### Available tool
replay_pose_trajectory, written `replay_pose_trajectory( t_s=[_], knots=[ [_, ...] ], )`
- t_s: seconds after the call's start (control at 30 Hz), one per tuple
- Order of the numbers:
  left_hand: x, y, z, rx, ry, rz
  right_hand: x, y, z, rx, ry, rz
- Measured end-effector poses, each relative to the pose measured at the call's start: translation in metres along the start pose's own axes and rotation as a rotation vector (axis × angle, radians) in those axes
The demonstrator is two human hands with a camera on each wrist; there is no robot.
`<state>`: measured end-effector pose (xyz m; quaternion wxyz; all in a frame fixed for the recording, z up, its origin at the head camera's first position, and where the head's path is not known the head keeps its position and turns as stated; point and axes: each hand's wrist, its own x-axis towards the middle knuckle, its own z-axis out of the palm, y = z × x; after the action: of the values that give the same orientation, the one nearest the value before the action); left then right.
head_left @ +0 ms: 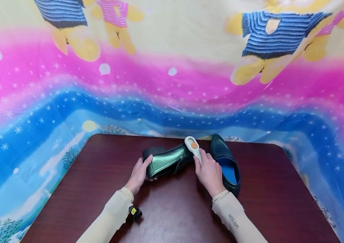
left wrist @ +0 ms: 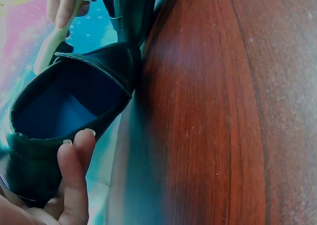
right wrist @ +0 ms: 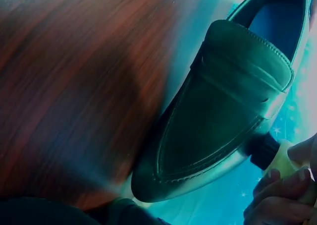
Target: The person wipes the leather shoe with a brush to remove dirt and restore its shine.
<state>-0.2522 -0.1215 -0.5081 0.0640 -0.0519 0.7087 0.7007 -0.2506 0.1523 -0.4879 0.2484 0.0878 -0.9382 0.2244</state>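
My left hand grips a dark green loafer by its heel, with the shoe turned on its side and its toe pointing right. In the left wrist view, fingertips press the heel's rim beside the blue insole. My right hand holds a shoe brush with a pale handle and an orange spot on its back. The brush's black bristles are right at the loafer's side, near the toe, in the right wrist view. A matching loafer stands just right of the right hand, partly hidden by it.
Both shoes are over a dark red-brown wooden table. A printed cloth with bears and snowflakes hangs behind it and along its sides. A small black device with a yellow mark sits at the left sleeve.
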Motion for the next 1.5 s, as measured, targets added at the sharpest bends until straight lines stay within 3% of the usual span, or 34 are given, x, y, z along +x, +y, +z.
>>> replay_pose_trajectory(
  t_s=[0.13, 0.23, 0.37, 0.5, 0.67, 0.8, 0.9, 1.0, 1.13, 1.37, 1.5],
  knots=[
    [0.0, 0.0, 0.0, 0.006, 0.017, -0.04, 0.001, -0.004, 0.001, 0.05, -0.043, 0.011],
    [0.001, 0.0, 0.001, 0.026, 0.044, -0.061, 0.001, -0.016, 0.001, 0.096, -0.078, -0.028],
    [0.003, 0.0, 0.004, 0.044, 0.079, -0.049, -0.001, -0.034, 0.003, 0.143, -0.138, -0.115],
    [0.003, -0.002, 0.005, 0.046, 0.088, -0.046, -0.002, -0.039, 0.006, 0.115, -0.131, -0.135],
    [0.002, 0.0, 0.004, 0.035, 0.056, -0.047, 0.002, -0.018, 0.004, 0.04, -0.036, -0.07],
    [0.003, 0.001, 0.003, 0.031, 0.02, -0.049, 0.003, 0.003, -0.001, 0.0, 0.005, 0.045],
    [0.002, -0.002, 0.0, 0.026, 0.014, -0.075, 0.002, 0.012, -0.003, -0.021, -0.019, 0.128],
    [0.001, -0.006, -0.003, 0.026, 0.019, -0.111, 0.0, 0.012, -0.004, -0.022, -0.063, 0.154],
    [0.002, -0.01, -0.004, 0.026, 0.03, -0.141, -0.004, -0.002, 0.0, 0.024, -0.102, 0.086],
    [0.005, -0.008, -0.002, 0.009, 0.044, -0.125, -0.011, -0.032, 0.019, 0.026, -0.134, -0.149],
    [0.007, -0.006, -0.003, 0.017, 0.035, -0.128, -0.014, -0.036, 0.027, -0.013, -0.097, -0.16]
  ],
)
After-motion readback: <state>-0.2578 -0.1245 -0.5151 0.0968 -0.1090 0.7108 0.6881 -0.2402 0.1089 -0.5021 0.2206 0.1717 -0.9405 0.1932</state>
